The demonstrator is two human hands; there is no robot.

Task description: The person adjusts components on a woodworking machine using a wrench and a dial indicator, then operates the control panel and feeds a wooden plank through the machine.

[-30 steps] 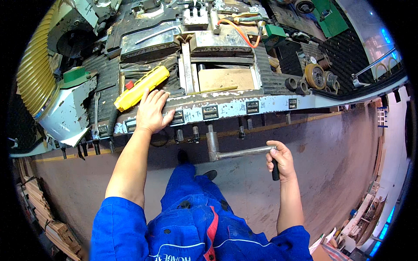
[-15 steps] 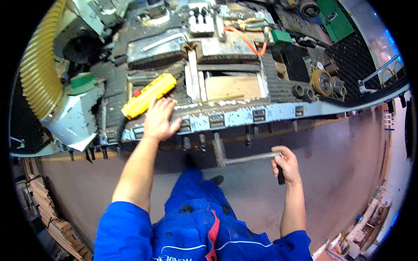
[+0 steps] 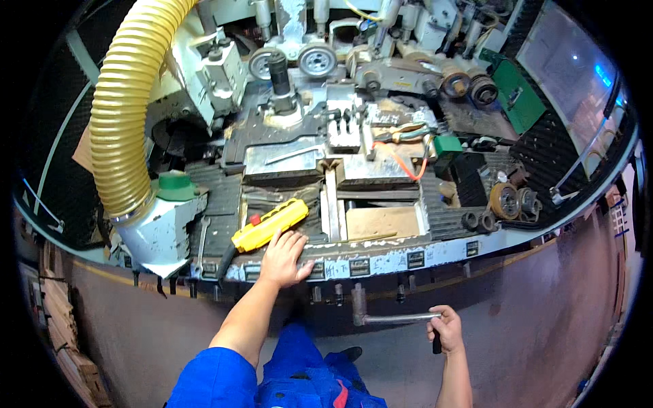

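My left hand (image 3: 284,260) rests with its fingers spread on the machine's pale blue front rail (image 3: 333,269). Its fingertips are at the lower edge of a yellow control pendant (image 3: 272,226) with a red button and a dark cable; whether they touch it I cannot tell. Lower right, my right hand (image 3: 447,330) is closed around the black grip of a metal crank handle (image 3: 403,318). The crank's arm lies nearly level, and its other end meets a shaft (image 3: 358,299) below the rail.
A yellow ribbed hose (image 3: 121,115) rises at left beside a green part (image 3: 175,185). Wrenches (image 3: 294,155), pliers (image 3: 408,132) and an orange strap (image 3: 410,170) lie on the machine bed. Rollers (image 3: 505,199) sit at right. Stacked wood (image 3: 68,326) stands lower left.
My view has tilted up, so more of the machine's back shows and everything sits lower in the picture. Both hands keep their places on the rail and the crank, with little visible movement.
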